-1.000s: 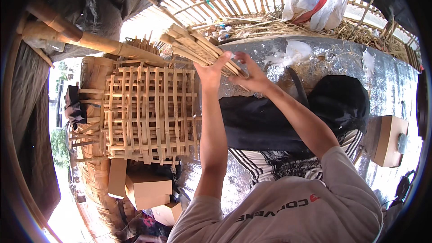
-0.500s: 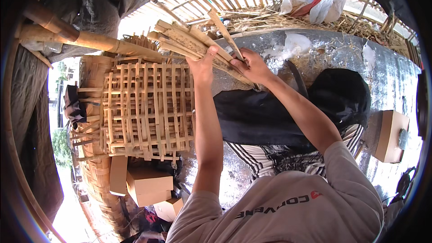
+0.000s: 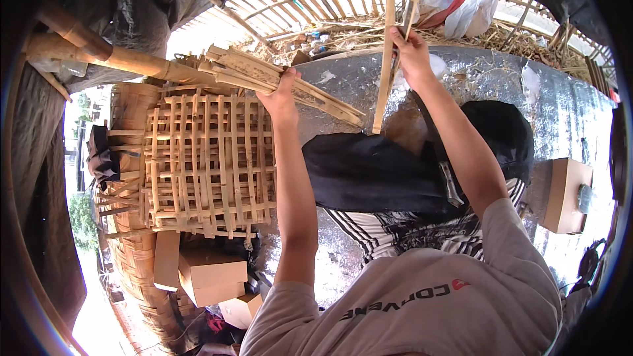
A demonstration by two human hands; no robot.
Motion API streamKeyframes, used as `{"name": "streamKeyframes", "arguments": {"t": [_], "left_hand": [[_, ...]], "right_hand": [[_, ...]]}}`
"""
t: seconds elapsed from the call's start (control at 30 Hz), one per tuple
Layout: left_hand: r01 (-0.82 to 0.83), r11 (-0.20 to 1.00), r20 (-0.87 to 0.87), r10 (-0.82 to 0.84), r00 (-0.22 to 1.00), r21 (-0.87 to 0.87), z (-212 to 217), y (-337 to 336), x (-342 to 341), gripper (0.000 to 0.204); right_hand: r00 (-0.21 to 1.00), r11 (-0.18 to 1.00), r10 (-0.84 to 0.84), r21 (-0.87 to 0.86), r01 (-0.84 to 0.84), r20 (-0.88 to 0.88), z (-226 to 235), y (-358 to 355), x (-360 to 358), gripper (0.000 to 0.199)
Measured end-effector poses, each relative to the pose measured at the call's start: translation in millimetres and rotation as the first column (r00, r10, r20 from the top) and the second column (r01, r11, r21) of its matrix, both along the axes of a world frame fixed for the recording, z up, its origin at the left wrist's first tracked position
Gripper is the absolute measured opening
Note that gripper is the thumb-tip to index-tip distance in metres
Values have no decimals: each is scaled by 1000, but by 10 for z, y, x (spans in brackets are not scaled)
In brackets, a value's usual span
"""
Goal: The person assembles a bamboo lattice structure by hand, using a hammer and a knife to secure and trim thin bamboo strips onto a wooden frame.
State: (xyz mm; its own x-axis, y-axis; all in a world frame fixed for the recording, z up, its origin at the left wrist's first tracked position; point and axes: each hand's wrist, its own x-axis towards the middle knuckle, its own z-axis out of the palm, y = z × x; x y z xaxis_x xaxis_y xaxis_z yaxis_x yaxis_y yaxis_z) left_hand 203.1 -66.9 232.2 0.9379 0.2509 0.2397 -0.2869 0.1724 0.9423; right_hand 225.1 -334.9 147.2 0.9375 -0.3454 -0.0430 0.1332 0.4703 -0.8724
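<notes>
My left hand (image 3: 281,97) is wrapped round a bundle of split bamboo strips (image 3: 247,71), which slants from upper left down to the right. Farther out, my right hand (image 3: 411,58) grips bamboo strips (image 3: 386,59) held nearly upright. At least two show, their tops running past the picture's upper edge. The lower end of one comes down close to the black cloth (image 3: 369,170) over my lap. Beside my right forearm lies a long dark blade-like tool (image 3: 450,184), partly hidden by the arm; its exact kind I cannot make out.
Stacked lattices of woven bamboo (image 3: 204,158) stand to my left, beside a large woven bamboo wall (image 3: 128,250). Cardboard boxes (image 3: 211,277) sit below them, and another box (image 3: 568,194) is at the right. A bamboo pole (image 3: 151,66) crosses the upper left. Dry stalks (image 3: 508,36) lie along the far edge.
My right hand has moved up and right, away from the bundle, with strips now upright in it. My left hand has shifted slightly left with the bundle. The tool on my lap now shows more.
</notes>
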Motion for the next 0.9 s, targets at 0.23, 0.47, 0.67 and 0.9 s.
{"name": "streamKeyframes", "arguments": {"t": [0.23,0.47,0.67,0.9], "left_hand": [[3,1000,40,-3,999,22,8,-73,-77,25],[-14,996,31,12,999,87,36,-118,-137,29],[-17,992,0,17,1000,121,-22,-53,-120,31],[-15,996,-9,16,1000,91,-39,-139,-128,35]], "right_hand": [[989,980,-146,136,144,8,90,-390,-62,14],[966,897,-258,380,227,31,-64,-1082,-356,10],[887,757,-427,467,457,-176,-791,-1572,-668,3],[824,633,-496,535,559,-274,-1495,-2087,-910,8]]}}
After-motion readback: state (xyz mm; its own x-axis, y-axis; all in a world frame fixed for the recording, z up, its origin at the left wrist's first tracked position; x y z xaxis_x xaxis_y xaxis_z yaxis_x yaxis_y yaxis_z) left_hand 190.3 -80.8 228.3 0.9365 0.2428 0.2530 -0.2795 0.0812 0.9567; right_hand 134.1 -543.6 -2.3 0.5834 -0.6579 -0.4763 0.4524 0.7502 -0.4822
